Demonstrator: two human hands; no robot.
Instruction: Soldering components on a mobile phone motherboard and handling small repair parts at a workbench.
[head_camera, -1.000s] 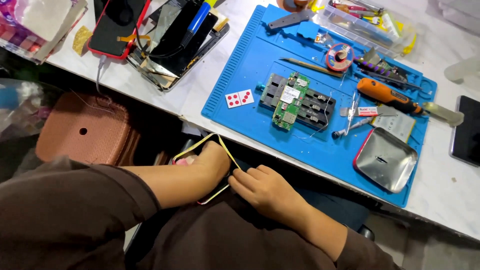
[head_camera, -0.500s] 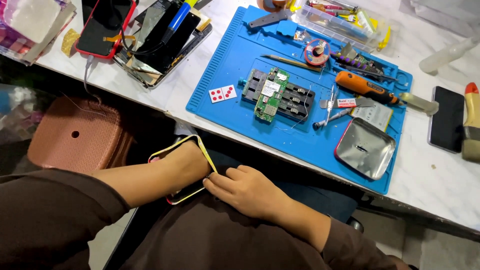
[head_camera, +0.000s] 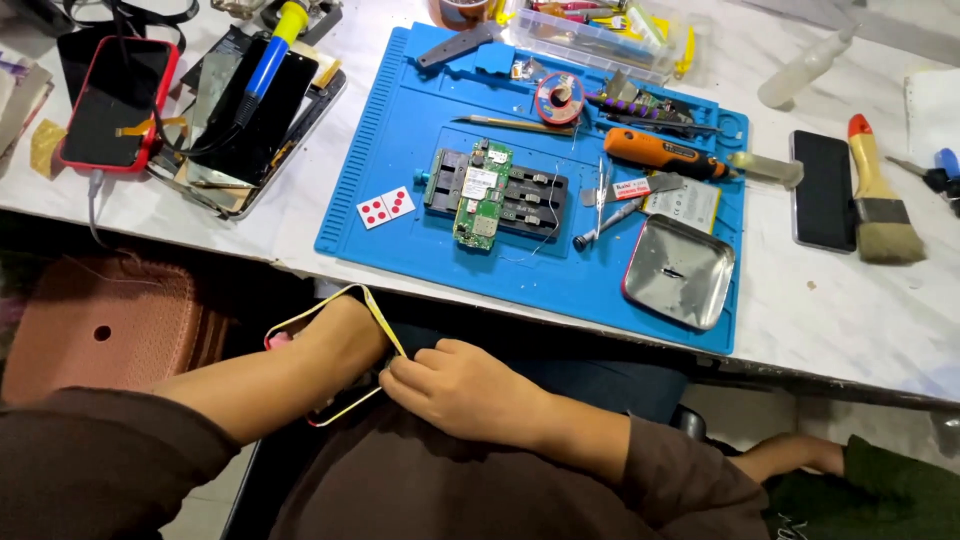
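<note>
The left hand (head_camera: 345, 350) cradles a yellow-edged phone frame (head_camera: 375, 310); the right hand (head_camera: 470, 390), at its 3 o'clock, pinches the edge. Peel slowly, supporting underneath.

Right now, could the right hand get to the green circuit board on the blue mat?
Probably yes. The right hand is busy at the yellow-edged phone frame below the table edge, but nothing stands between it and the green circuit board on the blue mat.

1 blue mat (head_camera: 400, 160) | 1 circuit board (head_camera: 480, 195) | 1 metal tray (head_camera: 680, 270) | 1 brush (head_camera: 878, 205) | 1 bottle (head_camera: 805, 70)
</note>
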